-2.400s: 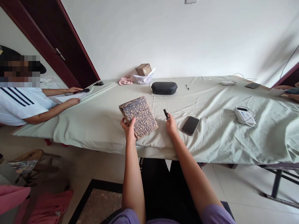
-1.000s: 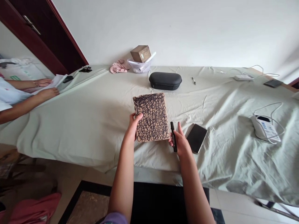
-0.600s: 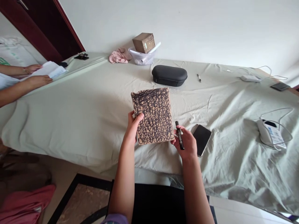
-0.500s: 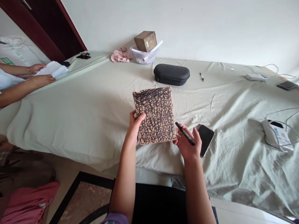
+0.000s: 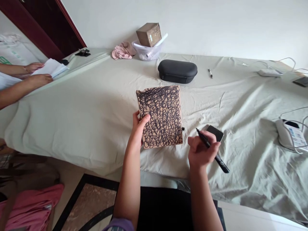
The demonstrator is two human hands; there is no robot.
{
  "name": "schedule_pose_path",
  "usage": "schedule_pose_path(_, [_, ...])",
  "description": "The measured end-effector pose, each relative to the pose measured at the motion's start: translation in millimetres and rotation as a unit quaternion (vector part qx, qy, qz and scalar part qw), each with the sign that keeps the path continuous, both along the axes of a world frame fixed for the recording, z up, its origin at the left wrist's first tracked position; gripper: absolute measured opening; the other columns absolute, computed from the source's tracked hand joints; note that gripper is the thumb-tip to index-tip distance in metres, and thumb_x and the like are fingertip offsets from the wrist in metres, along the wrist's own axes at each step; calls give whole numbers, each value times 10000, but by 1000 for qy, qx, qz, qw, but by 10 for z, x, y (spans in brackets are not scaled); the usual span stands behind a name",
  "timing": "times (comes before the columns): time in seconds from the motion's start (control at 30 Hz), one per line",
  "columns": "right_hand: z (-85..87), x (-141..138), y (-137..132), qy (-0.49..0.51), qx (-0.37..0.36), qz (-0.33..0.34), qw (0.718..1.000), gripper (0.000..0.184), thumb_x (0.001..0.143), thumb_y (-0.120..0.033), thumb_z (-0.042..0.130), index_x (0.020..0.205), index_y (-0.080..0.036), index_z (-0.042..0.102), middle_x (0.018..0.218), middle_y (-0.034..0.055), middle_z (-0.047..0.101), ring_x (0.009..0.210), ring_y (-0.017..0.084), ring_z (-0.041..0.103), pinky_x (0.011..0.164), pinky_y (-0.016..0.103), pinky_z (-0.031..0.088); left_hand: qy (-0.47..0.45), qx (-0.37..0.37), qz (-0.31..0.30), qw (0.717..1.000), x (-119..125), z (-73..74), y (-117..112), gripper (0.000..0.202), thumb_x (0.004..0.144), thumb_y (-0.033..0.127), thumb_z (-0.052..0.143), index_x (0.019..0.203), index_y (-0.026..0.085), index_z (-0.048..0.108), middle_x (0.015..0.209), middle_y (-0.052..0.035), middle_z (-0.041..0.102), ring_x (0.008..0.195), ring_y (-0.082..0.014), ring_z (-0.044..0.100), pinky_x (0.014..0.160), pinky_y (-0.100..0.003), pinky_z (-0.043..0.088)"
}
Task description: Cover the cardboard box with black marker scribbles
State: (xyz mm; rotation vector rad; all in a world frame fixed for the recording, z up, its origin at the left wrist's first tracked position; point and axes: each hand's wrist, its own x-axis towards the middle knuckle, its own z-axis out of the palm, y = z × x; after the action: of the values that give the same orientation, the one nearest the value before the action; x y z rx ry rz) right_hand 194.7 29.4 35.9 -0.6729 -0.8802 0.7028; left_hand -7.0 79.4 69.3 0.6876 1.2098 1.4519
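Our left hand (image 5: 139,128) grips the brown cardboard piece covered in black scribbled loops (image 5: 160,116) at its lower left edge, thumb laid over the front and the other fingers hidden behind it. Our right hand (image 5: 201,150) is curled around a slim black marker (image 5: 211,150), tip pointing toward 10 o'clock at the cardboard without touching it. The cardboard lies on the pale green cloth-covered table (image 5: 84,109), near our edge. At 3 o'clock from its lower right corner a small black object, perhaps a cap (image 5: 183,129), peeks out, too small for us to identify. A black phone (image 5: 215,132) lies at 1 o'clock from our right hand, its near end covered by our knuckles.

At 12 o'clock from the cardboard sits a black oval zip case (image 5: 177,71), and beyond it, toward 11 o'clock, a clear plastic tub holding a small brown box (image 5: 148,43) beside a crumpled pink cloth (image 5: 122,51). At 9 o'clock another person's hands (image 5: 33,72) rest on white papers (image 5: 51,67), arms cut off by the frame. At 3 o'clock a white corded device (image 5: 290,137) is partly cropped.
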Motion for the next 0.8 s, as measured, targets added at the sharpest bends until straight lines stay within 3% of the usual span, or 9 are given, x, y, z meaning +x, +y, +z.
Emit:
schedule_pose_path(0.07, [-53,-47,-32,-65,6,-18,998,340,1007,-492,516,1169,-227,652,515,-63,476,393,118,353,448,244,307,2,-2,-7,1000,-12,-14,12,600,752,499,792,1235,291,504,1135,-63,651,1050,-273,698,824,-373,585])
schedule_pose_path(0.1, [-81,-61,-49,-98,7,-32,995,283,970,-429,575,1151,-229,661,565,-50,521,414,120,408,455,249,326,2,-2,-10,1000,-18,-20,19,601,756,493,791,1241,291,500,1134,-63,652,1045,-270,700,819,-372,586])
schedule_pose_path(0.2, [-149,-71,-90,-214,14,-69,974,98,887,-323,658,876,-226,671,652,-21,577,496,130,503,522,285,411,-1,0,-13,1000,-33,-34,35,601,764,473,793,1255,289,499,1117,-62,654,1033,-268,703,811,-372,589])
schedule_pose_path(0.27, [-170,-64,-107,-260,2,-80,962,160,885,-334,635,761,-234,642,626,-9,552,543,154,518,576,318,441,-2,-2,-8,1000,-35,-36,38,608,758,464,801,1260,290,505,1109,-62,658,1040,-277,706,809,-376,591])
schedule_pose_path(0.4, [-168,-63,-128,-243,-44,-95,964,193,870,-359,590,706,-259,612,587,1,500,587,192,522,619,351,448,-5,-8,-2,1000,-29,-32,35,617,746,455,807,1262,289,512,1117,-71,664,1067,-302,710,797,-377,594])
schedule_pose_path(0.53, [-141,-67,-141,-264,-69,-80,959,157,853,-349,598,734,-260,648,615,5,548,578,187,522,593,335,414,-8,-7,0,1000,-22,-19,30,618,738,454,813,1251,287,511,1117,-74,658,1075,-309,705,817,-386,582])
schedule_pose_path(0.67, [-121,-65,-138,-263,-66,-50,961,163,858,-320,594,712,-251,622,603,-4,538,542,167,477,574,321,376,0,-11,5,1000,-13,8,23,620,730,451,821,1242,285,512,1104,-76,652,1059,-315,700,831,-403,568])
schedule_pose_path(0.8, [-123,-51,-134,-248,-57,-73,964,114,839,-248,592,730,-244,627,613,-19,541,525,146,455,562,306,351,5,-10,9,1000,-5,25,15,610,731,450,823,1230,283,513,1131,-79,651,1066,-315,698,842,-407,571])
